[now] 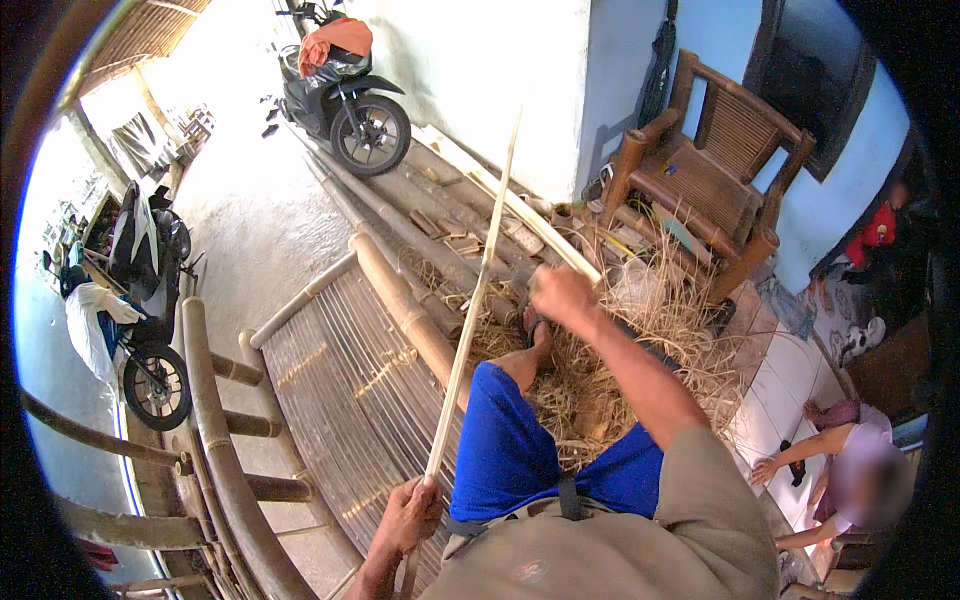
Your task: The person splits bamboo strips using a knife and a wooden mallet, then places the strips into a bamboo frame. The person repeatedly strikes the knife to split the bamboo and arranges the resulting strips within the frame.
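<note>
My left hand (pixel 410 512) is wrapped round the lower part of a long, pale bamboo strip (pixel 468 335). The strip rises at a slant past my left knee, its thin end far ahead. My right hand (pixel 563 295) is closed in a fist above my foot, to the right of the strip and apart from it. Whatever the fist may hold is hidden. Curly bamboo shavings (pixel 640 345) lie heaped under my right forearm and between my legs.
A slatted bamboo bench (pixel 345 385) stands at my left. Bamboo poles (pixel 375 210) lie ahead, near a parked motorbike (pixel 345 100); a second motorbike (pixel 155 370) is far left. At right are a bamboo chair (pixel 700 180) and another person (pixel 850 450) seated low.
</note>
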### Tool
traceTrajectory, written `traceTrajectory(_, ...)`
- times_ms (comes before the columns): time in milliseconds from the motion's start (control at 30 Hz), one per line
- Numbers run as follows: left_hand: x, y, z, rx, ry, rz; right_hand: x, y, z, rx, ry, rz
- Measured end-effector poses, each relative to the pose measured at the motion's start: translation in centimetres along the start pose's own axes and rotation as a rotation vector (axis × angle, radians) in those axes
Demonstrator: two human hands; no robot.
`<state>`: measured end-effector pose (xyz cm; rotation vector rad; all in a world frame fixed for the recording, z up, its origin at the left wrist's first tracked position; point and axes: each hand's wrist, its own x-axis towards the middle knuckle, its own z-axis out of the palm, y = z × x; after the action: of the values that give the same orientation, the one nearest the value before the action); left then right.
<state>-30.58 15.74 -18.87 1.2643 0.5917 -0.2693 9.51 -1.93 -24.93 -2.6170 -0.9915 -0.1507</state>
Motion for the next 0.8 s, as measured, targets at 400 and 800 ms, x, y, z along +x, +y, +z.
traceTrajectory(400, -0.6, -0.6, -2.2, 0.084, 0.049, -0.133, 0.8, 2.7, -2.7, -0.076, -0.044, 0.064)
traceTrajectory(800, -1.6, -2.1, -3.6, -0.023, 0.000, -0.229, 2.2, 5.6, -0.7, -0.065, 0.042, 0.207)
